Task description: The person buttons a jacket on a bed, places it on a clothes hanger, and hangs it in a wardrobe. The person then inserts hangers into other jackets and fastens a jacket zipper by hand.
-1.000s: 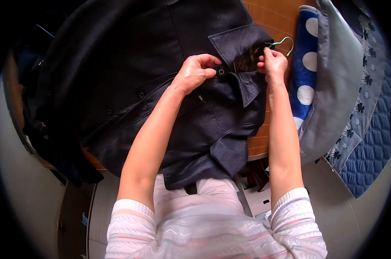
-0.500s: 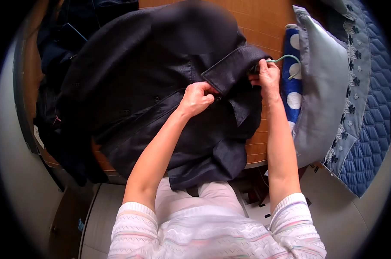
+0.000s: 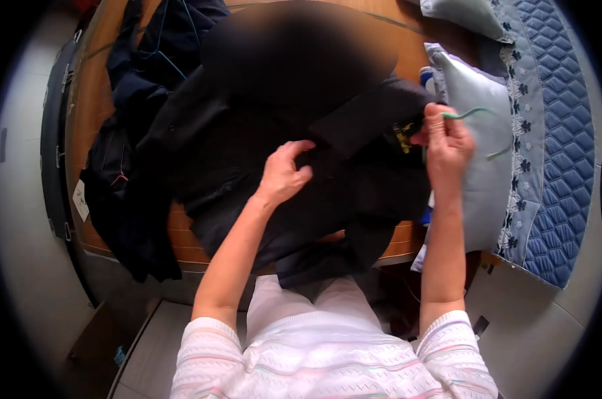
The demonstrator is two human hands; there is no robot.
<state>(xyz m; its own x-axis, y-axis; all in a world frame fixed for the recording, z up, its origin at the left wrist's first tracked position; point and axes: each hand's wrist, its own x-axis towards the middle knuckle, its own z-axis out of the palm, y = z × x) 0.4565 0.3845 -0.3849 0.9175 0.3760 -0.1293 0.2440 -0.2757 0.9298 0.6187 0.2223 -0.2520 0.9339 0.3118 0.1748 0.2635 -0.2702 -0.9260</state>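
A dark coat (image 3: 247, 159) lies spread over the wooden surface in front of me, partly hidden by a blurred patch at the top. My right hand (image 3: 447, 136) is closed at the coat's collar (image 3: 374, 113), gripping a green hanger whose curved hook (image 3: 477, 110) sticks out to the right. Most of the hanger is out of sight. Yellow markings (image 3: 404, 136) show inside the neck, beside my fingers. Over the coat front, my left hand (image 3: 284, 173) has its thumb and fingers apart and holds nothing.
Dark clothing (image 3: 124, 193) with blue cord lies on the left of the wooden surface (image 3: 198, 233). On the right are a grey pillow (image 3: 477, 179) and a quilted blue cover (image 3: 560, 146). A white tag (image 3: 81, 200) shows at the far left.
My left hand has let go of the coat's lapel and drawn slightly left. My right hand has moved right with the hanger and collar, uncovering the yellow markings. The view has shifted.
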